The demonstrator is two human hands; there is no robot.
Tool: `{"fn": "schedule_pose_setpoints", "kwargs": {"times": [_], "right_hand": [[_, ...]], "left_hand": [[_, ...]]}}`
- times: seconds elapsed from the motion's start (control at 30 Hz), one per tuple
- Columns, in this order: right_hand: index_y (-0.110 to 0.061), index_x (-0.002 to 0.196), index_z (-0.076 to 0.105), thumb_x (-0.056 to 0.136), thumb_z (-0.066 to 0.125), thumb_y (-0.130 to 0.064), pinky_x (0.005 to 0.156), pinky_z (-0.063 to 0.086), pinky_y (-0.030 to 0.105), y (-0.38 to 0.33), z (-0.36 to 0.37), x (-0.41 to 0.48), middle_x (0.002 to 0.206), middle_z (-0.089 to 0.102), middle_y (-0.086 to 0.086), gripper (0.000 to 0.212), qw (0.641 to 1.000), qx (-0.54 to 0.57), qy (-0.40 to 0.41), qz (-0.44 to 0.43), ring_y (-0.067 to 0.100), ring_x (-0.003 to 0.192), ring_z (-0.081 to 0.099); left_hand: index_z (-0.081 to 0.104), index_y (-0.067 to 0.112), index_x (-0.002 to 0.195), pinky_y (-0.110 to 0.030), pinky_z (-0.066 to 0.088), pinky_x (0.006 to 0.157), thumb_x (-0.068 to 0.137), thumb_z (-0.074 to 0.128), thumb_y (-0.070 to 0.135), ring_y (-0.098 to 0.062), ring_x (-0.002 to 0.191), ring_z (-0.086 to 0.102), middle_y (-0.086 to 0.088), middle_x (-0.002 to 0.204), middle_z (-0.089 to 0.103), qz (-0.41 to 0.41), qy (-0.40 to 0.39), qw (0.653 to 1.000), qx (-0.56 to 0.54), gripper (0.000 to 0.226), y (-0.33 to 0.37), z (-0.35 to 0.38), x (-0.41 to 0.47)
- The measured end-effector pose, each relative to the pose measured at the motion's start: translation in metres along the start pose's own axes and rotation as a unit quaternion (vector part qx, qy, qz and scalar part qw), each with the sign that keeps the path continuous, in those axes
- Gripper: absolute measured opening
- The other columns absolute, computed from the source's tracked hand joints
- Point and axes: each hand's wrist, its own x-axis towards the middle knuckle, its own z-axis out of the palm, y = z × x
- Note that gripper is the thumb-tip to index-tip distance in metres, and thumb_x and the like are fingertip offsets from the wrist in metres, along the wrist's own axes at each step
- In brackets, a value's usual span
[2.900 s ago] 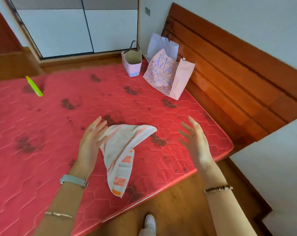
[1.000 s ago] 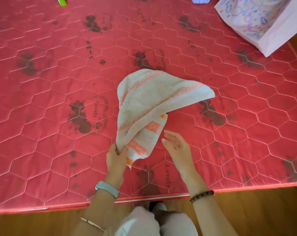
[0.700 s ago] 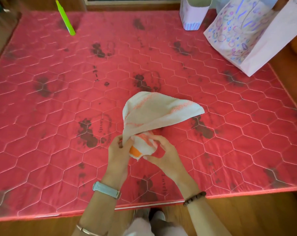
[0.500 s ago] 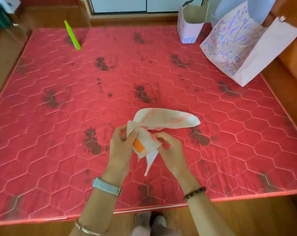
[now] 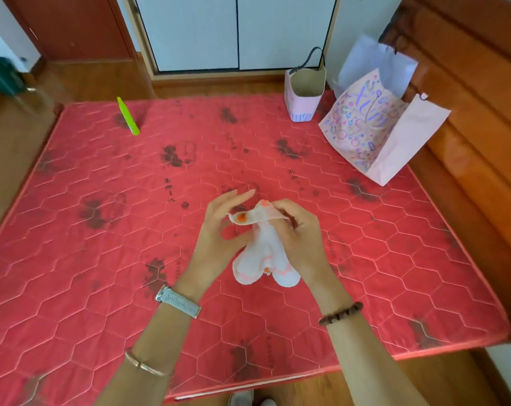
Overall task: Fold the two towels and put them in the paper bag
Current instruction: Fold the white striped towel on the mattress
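A white towel [image 5: 264, 253] with orange trim hangs bunched between my two hands, lifted above the red mattress [image 5: 102, 259]. My right hand [image 5: 296, 235] pinches its top edge. My left hand [image 5: 219, 232] touches the towel's top corner with the thumb, its fingers spread upward. A large pink paper bag [image 5: 380, 133] with coloured doodles leans at the far right of the mattress. A smaller pink-and-brown paper bag [image 5: 305, 93] with a dark handle stands open behind it. I see only one towel.
A green marker-like stick [image 5: 128, 116] lies at the mattress's far left. A wooden headboard [image 5: 468, 112] runs along the right side. White closet doors [image 5: 236, 30] stand beyond the far edge. Wooden floor surrounds the mattress, and my shoes [image 5: 251, 399] show at the near edge.
The towel lay spread on the mattress; both hands took its near end and lifted it, so it now hangs bunched in the air. The view tilted up.
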Motion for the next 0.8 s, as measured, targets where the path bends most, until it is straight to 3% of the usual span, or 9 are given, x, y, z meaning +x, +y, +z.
{"fn": "schedule_pose_setpoints", "kwargs": {"times": [0.13, 0.27, 0.4, 0.47, 0.6, 0.7, 0.8], "right_hand": [[-0.008, 0.085, 0.071, 0.089, 0.064, -0.004, 0.064, 0.041, 0.019, -0.022, -0.017, 0.015, 0.074, 0.066, -0.005, 0.009, 0.998, -0.05, -0.005, -0.022, 0.002, 0.069, 0.055], [-0.022, 0.083, 0.072, 0.084, 0.071, -0.011, 0.067, 0.045, 0.019, -0.029, -0.035, 0.019, 0.077, 0.069, -0.013, 0.012, 0.994, -0.104, -0.007, -0.007, 0.003, 0.073, 0.06], [-0.03, 0.075, 0.069, 0.083, 0.074, -0.018, 0.057, 0.04, 0.018, -0.024, -0.052, 0.018, 0.066, 0.064, -0.013, 0.016, 0.983, -0.18, 0.037, 0.015, 0.003, 0.061, 0.052], [-0.022, 0.08, 0.074, 0.084, 0.073, -0.017, 0.059, 0.045, 0.02, -0.024, -0.061, 0.02, 0.072, 0.068, -0.01, 0.007, 0.977, -0.207, 0.055, 0.022, 0.006, 0.065, 0.058], [-0.019, 0.09, 0.078, 0.084, 0.071, -0.015, 0.063, 0.043, 0.011, -0.032, -0.082, 0.028, 0.076, 0.067, -0.022, 0.01, 0.963, -0.24, 0.12, 0.022, -0.011, 0.071, 0.06], [-0.021, 0.091, 0.078, 0.085, 0.072, -0.016, 0.067, 0.048, 0.016, -0.047, -0.093, 0.037, 0.077, 0.069, -0.024, 0.01, 0.963, -0.216, 0.163, 0.0, -0.006, 0.073, 0.063], [-0.027, 0.089, 0.077, 0.086, 0.071, -0.012, 0.074, 0.051, 0.02, -0.062, -0.095, 0.049, 0.081, 0.071, -0.028, 0.017, 0.965, -0.184, 0.181, -0.035, -0.002, 0.078, 0.066]], "left_hand": [[0.077, 0.03, 0.095, -0.033, 0.048, 0.102, 0.087, 0.07, 0.01, -0.015, 0.131, 0.053, 0.006, 0.125, 0.067, 0.03, 0.035, 0.997, -0.057, 0.023, 0.035, -0.001, 0.025], [0.072, 0.016, 0.088, -0.018, 0.053, 0.074, 0.087, 0.055, -0.013, -0.003, 0.088, 0.068, 0.014, 0.091, 0.076, 0.016, 0.084, 0.991, -0.103, 0.033, 0.07, 0.0, 0.04], [0.066, 0.016, 0.083, -0.014, 0.046, 0.059, 0.093, 0.053, -0.006, 0.001, 0.068, 0.059, 0.016, 0.077, 0.071, 0.025, 0.17, 0.98, -0.104, 0.028, 0.089, -0.007, 0.053], [0.065, 0.023, 0.08, -0.019, 0.045, 0.061, 0.094, 0.054, -0.002, -0.004, 0.064, 0.054, 0.007, 0.072, 0.063, 0.041, 0.204, 0.972, -0.107, 0.031, 0.092, -0.018, 0.058], [0.063, 0.035, 0.065, -0.028, 0.041, 0.063, 0.094, 0.057, 0.01, -0.014, 0.065, 0.047, 0.007, 0.067, 0.054, 0.059, 0.269, 0.953, -0.125, 0.039, 0.094, -0.047, 0.067], [0.064, 0.038, 0.063, -0.021, 0.038, 0.062, 0.096, 0.058, 0.013, -0.005, 0.065, 0.044, 0.011, 0.068, 0.052, 0.048, 0.299, 0.945, -0.124, 0.041, 0.097, -0.066, 0.073], [0.067, 0.034, 0.075, -0.014, 0.04, 0.063, 0.096, 0.062, 0.013, 0.004, 0.063, 0.047, 0.022, 0.062, 0.055, 0.034, 0.311, 0.941, -0.129, 0.029, 0.096, -0.073, 0.078]]}}
